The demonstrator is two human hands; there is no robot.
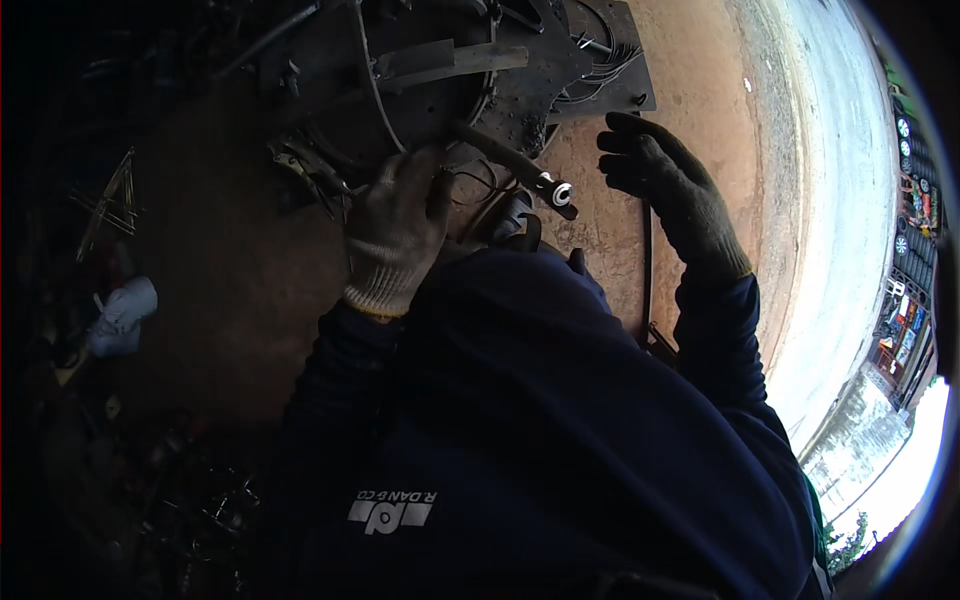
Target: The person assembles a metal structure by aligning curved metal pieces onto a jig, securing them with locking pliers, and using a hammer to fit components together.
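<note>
My left hand [395,215], in a grey knit glove, is at the near edge of a dark metal workpiece with a curved steel band [375,75]. Its fingers look curled inward, and what they grip, if anything, is lost in shadow. A dark bar [505,158] slants away from beside those fingers to a shiny round metal end [562,194]. Right of that end, my gloved right hand [660,180] is raised with nothing in it, fingers stretched leftward. Left of my left hand lies what looks like a pair of locking pliers [300,168].
A flat steel plate [625,60] at the far side carries a bundle of thin wire or cable [605,75]. On the left floor are thin rods [112,205] and a white crumpled item [125,310]. A long dark bar [647,265] lies below my right hand.
</note>
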